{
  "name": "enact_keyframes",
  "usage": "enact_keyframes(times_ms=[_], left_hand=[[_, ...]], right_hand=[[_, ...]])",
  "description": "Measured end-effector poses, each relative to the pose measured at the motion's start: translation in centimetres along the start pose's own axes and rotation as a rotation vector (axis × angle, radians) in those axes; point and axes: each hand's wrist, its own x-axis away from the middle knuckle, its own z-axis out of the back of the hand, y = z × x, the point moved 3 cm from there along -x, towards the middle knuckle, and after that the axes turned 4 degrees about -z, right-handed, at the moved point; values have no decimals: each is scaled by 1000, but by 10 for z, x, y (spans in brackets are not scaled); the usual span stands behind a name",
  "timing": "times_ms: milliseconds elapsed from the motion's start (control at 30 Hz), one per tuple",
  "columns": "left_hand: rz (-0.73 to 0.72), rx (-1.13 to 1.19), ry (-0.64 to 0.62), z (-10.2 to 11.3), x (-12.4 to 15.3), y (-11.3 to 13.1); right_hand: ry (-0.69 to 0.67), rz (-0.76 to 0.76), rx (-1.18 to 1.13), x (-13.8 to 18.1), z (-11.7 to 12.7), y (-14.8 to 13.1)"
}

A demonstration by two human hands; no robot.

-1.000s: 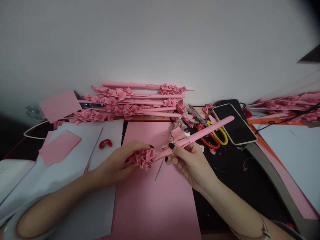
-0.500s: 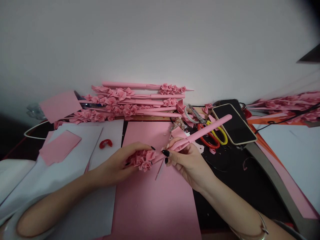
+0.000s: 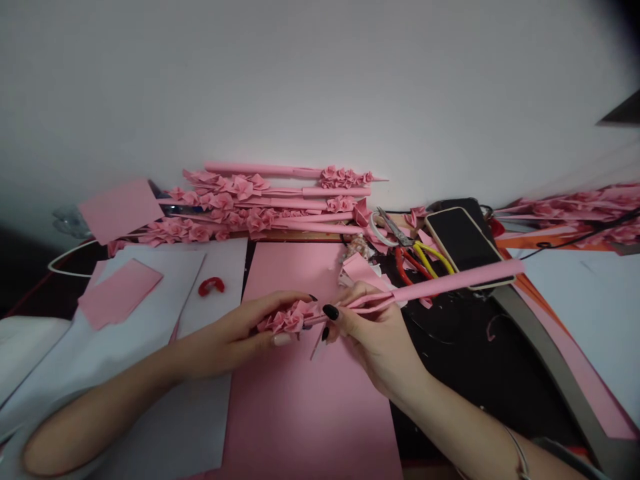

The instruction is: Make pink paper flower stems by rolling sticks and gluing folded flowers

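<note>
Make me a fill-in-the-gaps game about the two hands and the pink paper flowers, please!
1. The left hand grips a cluster of folded paper flowers that are all coloured ____.
2. The right hand holds a long rolled pink paper stick, whose far end passes in front of the dark-screened ____.
3. The small curved piece lying on the white paper sheet is coloured ____.

Missing words: pink; phone; red.

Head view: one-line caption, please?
Left hand grips paper blossoms, right hand the rolled pink stick, above a pink sheet; scissors and phone nearby.
</note>
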Motion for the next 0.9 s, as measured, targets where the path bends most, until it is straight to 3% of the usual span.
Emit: enact_keyframes(times_ms=[300,567,900], left_hand=[[-11,223,-55,0,7,-13],[-4,278,-92,0,7,-11],[-2,46,-86,1,7,-2]], right_hand=[[-145,100,287,1,-4,-17],[-205,181,312,3,-4,-20],[-93,67,285,2,-4,-15]])
